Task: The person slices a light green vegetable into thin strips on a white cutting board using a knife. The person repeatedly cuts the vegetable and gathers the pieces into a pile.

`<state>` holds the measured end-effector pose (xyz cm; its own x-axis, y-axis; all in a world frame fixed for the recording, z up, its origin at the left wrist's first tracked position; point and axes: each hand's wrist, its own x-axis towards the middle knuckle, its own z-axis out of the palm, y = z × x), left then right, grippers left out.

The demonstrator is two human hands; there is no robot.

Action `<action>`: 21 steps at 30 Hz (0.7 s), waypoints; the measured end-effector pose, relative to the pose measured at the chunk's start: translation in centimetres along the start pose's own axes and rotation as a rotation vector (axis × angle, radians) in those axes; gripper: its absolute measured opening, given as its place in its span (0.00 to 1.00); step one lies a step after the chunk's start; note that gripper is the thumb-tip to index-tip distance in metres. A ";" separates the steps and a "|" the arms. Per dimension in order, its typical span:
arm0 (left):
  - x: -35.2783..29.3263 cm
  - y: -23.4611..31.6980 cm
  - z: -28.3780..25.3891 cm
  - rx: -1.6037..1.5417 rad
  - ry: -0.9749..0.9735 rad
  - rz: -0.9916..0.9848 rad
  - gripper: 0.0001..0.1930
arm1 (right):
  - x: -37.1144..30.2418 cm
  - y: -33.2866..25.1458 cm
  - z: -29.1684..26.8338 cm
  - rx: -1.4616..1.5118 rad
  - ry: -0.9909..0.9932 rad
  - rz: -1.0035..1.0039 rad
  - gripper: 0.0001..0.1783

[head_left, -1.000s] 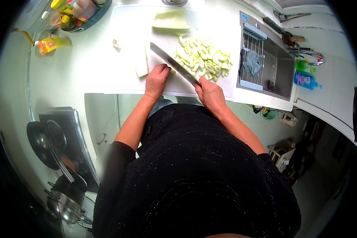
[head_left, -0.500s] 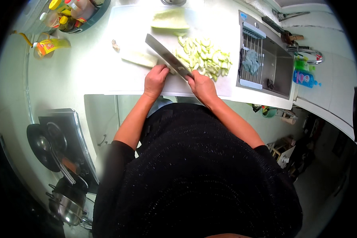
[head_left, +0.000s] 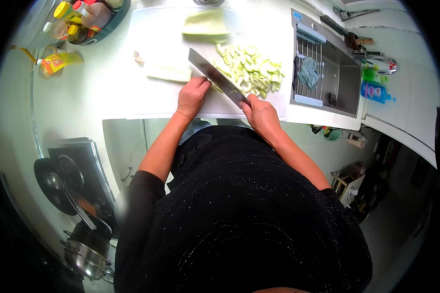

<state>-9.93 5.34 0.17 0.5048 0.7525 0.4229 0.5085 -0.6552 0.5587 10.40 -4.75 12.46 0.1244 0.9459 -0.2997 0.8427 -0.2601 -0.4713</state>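
Note:
A long pale-green piece of gourd [head_left: 168, 73] lies on the white cutting board [head_left: 154, 100]. My left hand [head_left: 192, 96] is closed over its right end, fingers curled, covering that part. My right hand [head_left: 263, 116] grips the handle of a cleaver [head_left: 215, 75], whose wide blade slants up and to the left, just right of my left fingertips. Beyond the blade, a heap of sliced gourd [head_left: 252, 66] spreads across the board's right side. A larger gourd chunk [head_left: 205, 23] rests at the far edge of the board.
A steel sink [head_left: 340, 83] with a rack and a blue-grey cloth [head_left: 308, 73] lies to the right. At far left stand a tray of bottles [head_left: 85, 22] and a bottle of yellow liquid [head_left: 61, 61]. A small brownish scrap [head_left: 138, 58] sits left of the gourd. A wok [head_left: 54, 185] is lower left.
My right hand has drawn the cleaver right and a little toward me, away from my left fingers. My left hand stays on the gourd piece. The whole view has shifted slightly.

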 end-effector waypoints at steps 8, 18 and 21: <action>0.1 -0.3 0.0 0.014 -0.020 0.024 0.10 | -0.1 -0.6 -0.1 -0.021 -0.024 0.017 0.14; 0.7 -0.2 -0.4 -0.016 -0.042 0.054 0.07 | -0.6 -1.4 0.2 0.006 -0.008 0.025 0.14; 0.7 -0.5 -0.3 -0.029 -0.040 0.064 0.07 | -0.6 -1.5 0.4 0.009 -0.005 0.032 0.14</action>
<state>-10.04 6.19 0.39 0.5631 0.7057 0.4300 0.4541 -0.6990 0.5524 8.87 -5.04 12.97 0.1482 0.9361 -0.3189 0.8339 -0.2916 -0.4686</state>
